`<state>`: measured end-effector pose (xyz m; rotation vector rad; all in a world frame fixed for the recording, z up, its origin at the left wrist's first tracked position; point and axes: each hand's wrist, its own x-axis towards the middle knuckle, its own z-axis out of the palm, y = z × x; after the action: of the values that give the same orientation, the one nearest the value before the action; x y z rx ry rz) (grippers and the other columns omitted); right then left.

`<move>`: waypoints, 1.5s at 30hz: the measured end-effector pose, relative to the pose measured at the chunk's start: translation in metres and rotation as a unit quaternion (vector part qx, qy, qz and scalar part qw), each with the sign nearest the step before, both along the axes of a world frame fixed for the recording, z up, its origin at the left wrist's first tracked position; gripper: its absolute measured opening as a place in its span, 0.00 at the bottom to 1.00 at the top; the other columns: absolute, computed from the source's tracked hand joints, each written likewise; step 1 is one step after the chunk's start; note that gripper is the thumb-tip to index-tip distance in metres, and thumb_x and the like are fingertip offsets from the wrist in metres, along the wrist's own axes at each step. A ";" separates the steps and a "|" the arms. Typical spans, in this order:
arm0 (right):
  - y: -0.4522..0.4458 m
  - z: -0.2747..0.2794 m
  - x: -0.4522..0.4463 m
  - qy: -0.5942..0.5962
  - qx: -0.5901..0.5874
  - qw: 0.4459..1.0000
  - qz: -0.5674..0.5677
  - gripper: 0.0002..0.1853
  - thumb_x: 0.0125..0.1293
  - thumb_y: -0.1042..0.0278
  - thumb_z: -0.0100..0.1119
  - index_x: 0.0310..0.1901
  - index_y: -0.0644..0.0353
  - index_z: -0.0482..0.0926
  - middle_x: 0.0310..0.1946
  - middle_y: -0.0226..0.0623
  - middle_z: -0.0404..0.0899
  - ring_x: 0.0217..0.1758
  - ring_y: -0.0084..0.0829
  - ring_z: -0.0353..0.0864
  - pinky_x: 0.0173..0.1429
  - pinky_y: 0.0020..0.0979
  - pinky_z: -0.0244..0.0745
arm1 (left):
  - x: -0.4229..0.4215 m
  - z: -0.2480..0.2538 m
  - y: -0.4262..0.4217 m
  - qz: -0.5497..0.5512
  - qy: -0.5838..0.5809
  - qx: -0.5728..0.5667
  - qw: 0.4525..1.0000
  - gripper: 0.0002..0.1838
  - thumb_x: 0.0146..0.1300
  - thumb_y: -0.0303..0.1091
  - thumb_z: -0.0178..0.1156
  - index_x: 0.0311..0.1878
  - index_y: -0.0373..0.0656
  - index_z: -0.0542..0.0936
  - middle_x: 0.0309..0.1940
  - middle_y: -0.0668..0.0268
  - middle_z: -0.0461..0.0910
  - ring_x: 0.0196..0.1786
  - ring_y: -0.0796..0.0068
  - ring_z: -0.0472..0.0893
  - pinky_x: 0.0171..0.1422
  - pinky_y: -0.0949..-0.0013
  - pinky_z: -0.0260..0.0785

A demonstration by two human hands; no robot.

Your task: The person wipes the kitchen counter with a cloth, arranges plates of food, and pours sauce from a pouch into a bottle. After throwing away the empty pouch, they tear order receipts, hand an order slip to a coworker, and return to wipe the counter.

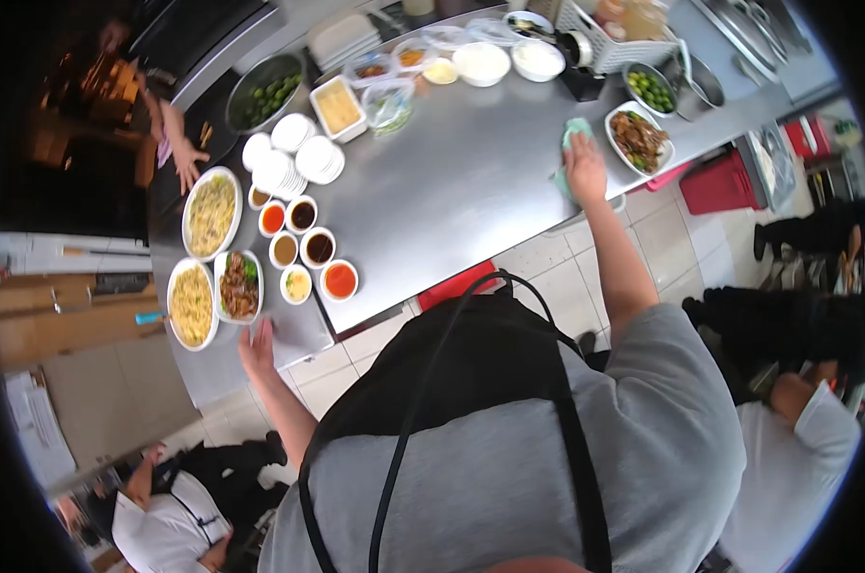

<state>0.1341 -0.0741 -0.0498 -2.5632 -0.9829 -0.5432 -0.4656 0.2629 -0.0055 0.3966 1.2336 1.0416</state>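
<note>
My right hand (585, 170) presses a pale green cloth (577, 127) against the steel counter, just left of a white bowl of meat with green vegetables (640, 139). My left hand (257, 350) has its fingers apart and holds nothing. It is beside the lower edge of another white bowl of meat and greens (239, 286). Two oval dishes of pale yellow food, one lower (193, 304) and one upper (212, 212), stand left of that bowl. Several small sauce cups (319, 248) stand to its right.
White lids (319, 159) are stacked behind the cups. A pot of green vegetables (265, 93), tubs and bags (390, 103) line the back, with a white basket (623, 48) at right. Another person's hand (186, 158) reaches in from upper left. Co-workers stand lower left and right.
</note>
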 end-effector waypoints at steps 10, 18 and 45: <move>0.101 -0.025 -0.085 0.020 0.122 0.977 0.171 0.28 0.57 0.49 0.48 0.55 0.59 0.65 0.51 0.42 0.68 0.56 0.42 0.64 0.59 0.42 0.58 | 0.154 0.067 -0.030 -0.284 0.447 0.483 0.698 0.17 0.55 0.29 0.55 0.48 0.36 0.73 0.49 0.56 0.72 0.50 0.62 0.72 0.53 0.67 0.63; -0.014 0.069 -0.055 0.167 0.276 0.926 0.197 0.22 0.57 0.55 0.51 0.52 0.57 0.69 0.51 0.42 0.69 0.56 0.42 0.65 0.58 0.41 0.58 | 0.393 0.046 -0.215 -0.493 0.426 0.648 0.394 0.23 0.49 0.31 0.60 0.51 0.41 0.73 0.45 0.53 0.72 0.51 0.56 0.69 0.57 0.60 0.58; -0.094 0.107 0.044 0.218 0.404 0.882 0.105 0.12 0.62 0.72 0.47 0.47 0.59 0.70 0.14 0.29 0.63 0.18 0.20 0.62 0.25 0.22 0.60 | 0.512 0.072 -0.109 -0.546 0.457 0.476 0.516 0.57 0.34 0.54 0.69 0.65 0.40 0.49 0.60 0.46 0.58 0.62 0.53 0.60 0.63 0.62 0.54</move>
<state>0.1781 -0.1686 0.0570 -1.6914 -0.6597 -0.2164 0.0462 0.1535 0.0665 2.4907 0.7400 0.1384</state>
